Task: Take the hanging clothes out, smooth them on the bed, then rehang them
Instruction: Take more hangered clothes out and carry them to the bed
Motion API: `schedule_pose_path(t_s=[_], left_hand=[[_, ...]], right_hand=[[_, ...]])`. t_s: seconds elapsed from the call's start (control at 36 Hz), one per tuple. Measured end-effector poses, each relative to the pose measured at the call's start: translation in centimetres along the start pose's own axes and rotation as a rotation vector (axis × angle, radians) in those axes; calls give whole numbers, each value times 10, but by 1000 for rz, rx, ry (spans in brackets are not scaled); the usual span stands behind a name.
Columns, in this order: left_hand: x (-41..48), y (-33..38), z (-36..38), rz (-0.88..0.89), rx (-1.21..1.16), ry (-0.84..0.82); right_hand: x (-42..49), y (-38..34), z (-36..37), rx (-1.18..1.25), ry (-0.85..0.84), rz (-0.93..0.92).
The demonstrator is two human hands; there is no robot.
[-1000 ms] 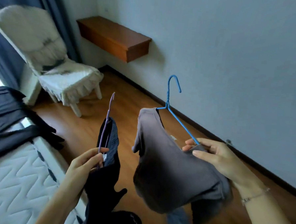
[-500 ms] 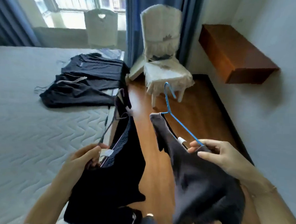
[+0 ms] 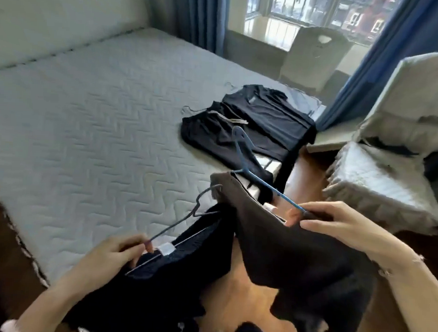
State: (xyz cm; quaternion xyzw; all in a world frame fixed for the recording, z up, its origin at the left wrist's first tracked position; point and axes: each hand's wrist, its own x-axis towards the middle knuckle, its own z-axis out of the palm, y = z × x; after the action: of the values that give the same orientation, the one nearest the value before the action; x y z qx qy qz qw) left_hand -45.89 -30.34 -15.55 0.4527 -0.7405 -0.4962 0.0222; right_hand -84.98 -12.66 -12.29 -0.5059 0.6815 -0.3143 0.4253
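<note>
- here, a black top's [image 3: 171, 277] grey hanger [image 3: 174, 226] is gripped by the left hand [image 3: 114, 254].
- a brown shirt's [image 3: 297, 251] blue hanger [image 3: 275, 191] is pinched by the right hand [image 3: 336, 222].

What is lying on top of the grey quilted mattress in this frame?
Two garments lie spread near the far right corner of the grey quilted mattress: a black T-shirt and black drawstring bottoms beside it. Whatever lies under them is covered.
</note>
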Motion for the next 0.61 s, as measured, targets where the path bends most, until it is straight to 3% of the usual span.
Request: schedule_pose_path(t_s=[0.06, 0.19, 0.31, 0.47, 0.61], left_hand=[[25, -7, 19, 12, 85, 83], [50, -35, 5, -157, 75, 397], [71, -53, -7, -323, 71, 574], [101, -85, -40, -576, 65, 776], [124, -127, -74, -694, 34, 900]], right_hand=[[42, -6, -10, -45, -91, -56], [155, -19, -38, -223, -328, -147], [255, -26, -54, -451, -408, -224], [397, -40, -61, -702, -366, -316], [484, -55, -45, -762, -247, -332]])
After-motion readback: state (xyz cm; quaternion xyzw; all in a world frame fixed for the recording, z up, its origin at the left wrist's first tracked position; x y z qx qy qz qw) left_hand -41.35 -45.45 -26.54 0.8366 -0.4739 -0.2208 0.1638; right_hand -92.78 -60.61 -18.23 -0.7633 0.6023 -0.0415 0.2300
